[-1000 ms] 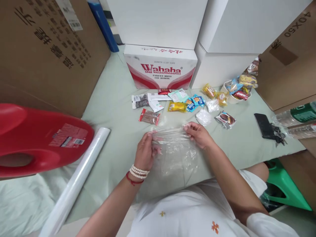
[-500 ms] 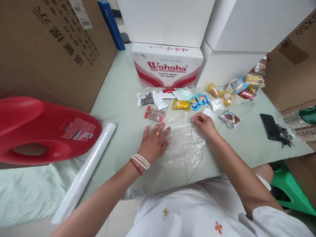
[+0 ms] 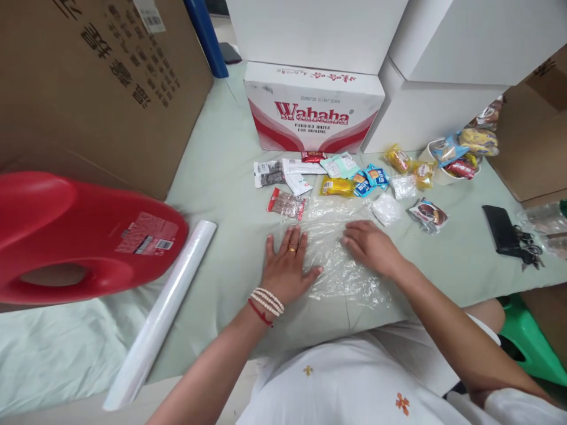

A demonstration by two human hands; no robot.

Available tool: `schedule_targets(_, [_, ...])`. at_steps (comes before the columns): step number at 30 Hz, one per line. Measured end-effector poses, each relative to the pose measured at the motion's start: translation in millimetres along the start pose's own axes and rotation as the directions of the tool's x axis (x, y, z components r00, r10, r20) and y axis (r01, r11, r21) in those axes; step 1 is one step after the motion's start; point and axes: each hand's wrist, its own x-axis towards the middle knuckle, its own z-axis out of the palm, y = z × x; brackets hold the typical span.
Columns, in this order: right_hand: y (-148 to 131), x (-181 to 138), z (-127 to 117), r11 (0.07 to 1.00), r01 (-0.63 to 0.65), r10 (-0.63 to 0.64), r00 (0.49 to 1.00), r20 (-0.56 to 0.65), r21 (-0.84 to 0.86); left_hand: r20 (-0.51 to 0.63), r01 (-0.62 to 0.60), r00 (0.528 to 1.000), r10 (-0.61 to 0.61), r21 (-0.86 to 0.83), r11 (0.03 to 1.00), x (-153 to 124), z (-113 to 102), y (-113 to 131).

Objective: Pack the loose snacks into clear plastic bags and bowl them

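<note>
A clear plastic sheet (image 3: 336, 260) lies flat on the pale green cloth (image 3: 221, 195) in front of me. My left hand (image 3: 287, 265) rests palm down on its left edge, fingers spread, a ring on one finger and bead bracelets at the wrist. My right hand (image 3: 370, 245) lies flat on the sheet's right part, fingers stretched toward the left. Just beyond the sheet lie several small snack packets (image 3: 339, 186), the nearest a reddish clear one (image 3: 286, 203).
A roll of clear film (image 3: 163, 313) lies at the left beside a red plastic stool (image 3: 75, 236). A Wahaha carton (image 3: 312, 112), white boxes and brown cartons ring the cloth. A white bowl of snacks (image 3: 456, 159) sits at the right, with a black phone and keys (image 3: 505, 233).
Both hands let go of the sheet's top edge, which they held up a second ago. They have laid it down and now press flat on it; the right hand slid down onto the sheet.
</note>
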Motion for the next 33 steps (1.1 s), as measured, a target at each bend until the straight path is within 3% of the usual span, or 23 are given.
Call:
schedule_targets(2, [-7, 36, -18, 0.999, -0.027, 0.025, 0.999, -0.046, -0.037, -0.004, -0.013, 1.000, 0.013, -0.003, 1.000, -3, 0, 3])
schedule_targets(5, [-32, 116, -31, 0.995, 0.058, -0.065, 0.994, -0.087, -0.085, 0.001, -0.033, 0.999, 0.033, -0.001, 0.999, -8, 3, 9])
schedule_targets(10, [-66, 255, 2, 0.964, 0.225, -0.213, 0.973, 0.093, -0.140, 0.037, -0.027, 0.999, 0.025, 0.049, 0.998, -11, 3, 12])
schedule_targets(13, [-69, 292, 21, 0.955, 0.224, -0.182, 0.960, 0.212, -0.194, 0.045, -0.020, 0.999, 0.017, 0.067, 0.998, -9, 1, 10])
schedule_targets(15, [-68, 292, 19, 0.945, 0.232, -0.193, 0.964, 0.181, -0.229, 0.048, -0.024, 0.999, 0.021, 0.061, 0.998, -8, 0, 10])
schedule_targets(17, [-69, 279, 8, 0.955, 0.194, -0.183, 0.981, 0.069, -0.223, 0.053, -0.016, 0.998, 0.013, 0.057, 0.998, -10, -1, 14])
schedule_targets(20, [-75, 246, -10, 0.990, 0.096, -0.098, 0.995, -0.018, -0.101, 0.081, 0.014, 0.997, -0.019, 0.057, 0.998, -19, -1, 27])
schedule_targets(23, [-84, 213, -12, 0.999, 0.046, -0.043, 0.992, 0.123, -0.029, 0.115, 0.027, 0.993, -0.033, 0.051, 0.998, -30, -1, 43])
schedule_targets(27, [-97, 189, 6, 0.982, 0.017, 0.045, 0.944, 0.327, -0.186, 0.104, 0.032, 0.994, -0.039, 0.068, 0.997, -40, 2, 47])
schedule_targets(30, [-101, 185, 12, 0.979, 0.014, 0.056, 0.941, 0.335, -0.203, 0.085, 0.022, 0.996, -0.029, 0.080, 0.997, -42, 4, 41])
schedule_targets(33, [-93, 180, -3, 0.987, 0.021, 0.016, 0.973, 0.230, -0.158, 0.072, 0.023, 0.997, -0.029, 0.076, 0.997, -41, 2, 35])
